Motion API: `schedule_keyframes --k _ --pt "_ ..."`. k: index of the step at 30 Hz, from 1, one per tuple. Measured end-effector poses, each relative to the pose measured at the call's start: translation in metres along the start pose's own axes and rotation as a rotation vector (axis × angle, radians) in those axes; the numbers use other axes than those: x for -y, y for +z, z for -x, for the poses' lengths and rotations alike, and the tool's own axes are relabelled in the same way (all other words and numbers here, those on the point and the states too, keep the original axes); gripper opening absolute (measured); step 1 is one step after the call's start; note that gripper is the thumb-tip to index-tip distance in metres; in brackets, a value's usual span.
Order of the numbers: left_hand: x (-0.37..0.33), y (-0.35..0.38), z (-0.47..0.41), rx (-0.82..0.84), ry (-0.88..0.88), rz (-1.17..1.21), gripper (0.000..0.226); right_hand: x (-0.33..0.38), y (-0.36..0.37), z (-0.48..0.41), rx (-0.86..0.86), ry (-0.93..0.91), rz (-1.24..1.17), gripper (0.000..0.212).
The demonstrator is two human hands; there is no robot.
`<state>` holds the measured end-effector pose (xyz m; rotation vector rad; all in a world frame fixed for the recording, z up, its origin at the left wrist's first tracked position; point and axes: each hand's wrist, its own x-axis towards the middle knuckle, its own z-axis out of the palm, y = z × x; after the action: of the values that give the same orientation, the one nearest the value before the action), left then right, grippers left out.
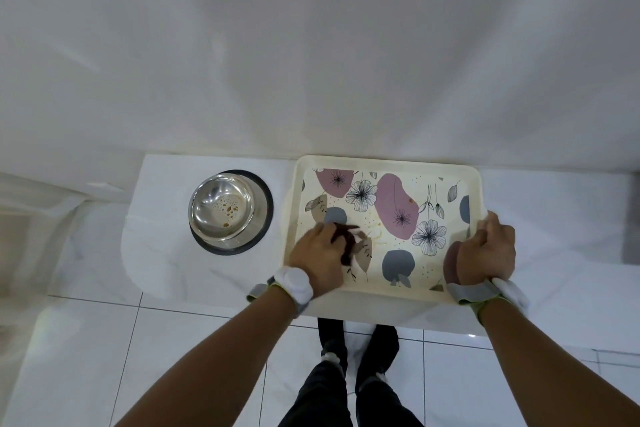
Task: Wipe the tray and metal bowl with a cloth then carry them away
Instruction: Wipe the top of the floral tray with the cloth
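A cream tray [388,163] printed with flowers and pink and grey blobs lies on a white-covered surface [159,253]. My left hand [317,258] presses a dark brown cloth [346,241] onto the tray's near-left part. My right hand [486,253] grips the tray's right rim. A small brown spot [411,200] shows on the large pink blob. Left of the tray stands a metal bowl [221,208] with a black rubber base, holding brownish droplets.
White drapery [311,45] hangs right behind the surface. Below the surface's front edge lies a white tiled floor [173,357], with my dark-trousered legs and feet [360,374] on it. Both wrists wear grey-and-white bands.
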<state>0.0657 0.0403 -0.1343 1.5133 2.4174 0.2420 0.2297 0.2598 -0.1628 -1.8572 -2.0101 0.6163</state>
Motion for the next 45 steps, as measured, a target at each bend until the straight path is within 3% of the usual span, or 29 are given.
schedule_keyframes --k 3,6,9,11,13,17,20,22,25,27,31,35,38,41,42,45 --pt "0.008 -0.007 -0.026 -0.022 -0.168 -0.028 0.030 0.001 0.000 0.002 0.016 -0.006 -0.007 0.034" --pt "-0.017 -0.003 -0.055 -0.048 -0.199 0.007 0.038 -0.001 0.000 0.002 0.018 -0.028 -0.007 0.034" --pt "-0.054 0.008 -0.053 0.035 -0.010 0.028 0.048 -0.001 0.004 0.001 0.006 0.002 -0.018 0.034" --pt "-0.064 0.013 -0.035 0.100 0.167 0.006 0.042 -0.001 0.004 0.000 0.001 0.023 -0.019 0.033" --pt "-0.052 0.011 -0.020 0.076 0.202 0.030 0.030 -0.001 0.004 -0.001 0.012 0.032 -0.021 0.031" --pt "-0.020 0.009 -0.043 -0.017 0.001 -0.004 0.031 -0.003 0.004 -0.001 0.018 0.030 -0.025 0.030" --pt "-0.037 0.004 -0.069 -0.028 -0.130 -0.003 0.034 -0.003 0.004 -0.001 0.010 0.022 -0.025 0.032" --pt "-0.057 0.011 -0.073 -0.014 -0.063 0.017 0.037 -0.002 0.003 -0.002 0.008 0.029 -0.032 0.032" --pt "-0.073 0.024 -0.046 0.100 0.211 -0.007 0.039 -0.002 0.004 -0.001 0.000 0.031 -0.065 0.032" --pt "-0.066 0.017 -0.031 0.099 0.246 0.020 0.030 -0.002 0.005 0.001 -0.033 0.030 -0.105 0.034" --pt "-0.041 0.009 -0.063 0.027 0.021 0.023 0.027 -0.005 0.004 0.000 -0.043 -0.005 -0.167 0.035" --pt "-0.068 -0.001 -0.113 -0.007 -0.096 0.029 0.031 -0.006 0.004 0.000 -0.042 -0.003 -0.213 0.037" --pt "-0.094 0.005 -0.118 0.038 0.136 0.014 0.039 -0.007 0.003 -0.001 -0.051 -0.023 -0.227 0.034" --pt "-0.089 0.009 -0.098 0.127 0.461 -0.089 0.026 -0.008 0.001 -0.002 -0.030 -0.033 -0.243 0.034" --pt "-0.082 0.006 -0.098 0.086 0.457 -0.066 0.018 -0.008 0.001 -0.002 -0.027 -0.041 -0.251 0.034" --pt "-0.068 0.005 -0.123 -0.033 0.129 0.018 0.020 -0.011 0.001 -0.004 -0.022 -0.035 -0.254 0.034"
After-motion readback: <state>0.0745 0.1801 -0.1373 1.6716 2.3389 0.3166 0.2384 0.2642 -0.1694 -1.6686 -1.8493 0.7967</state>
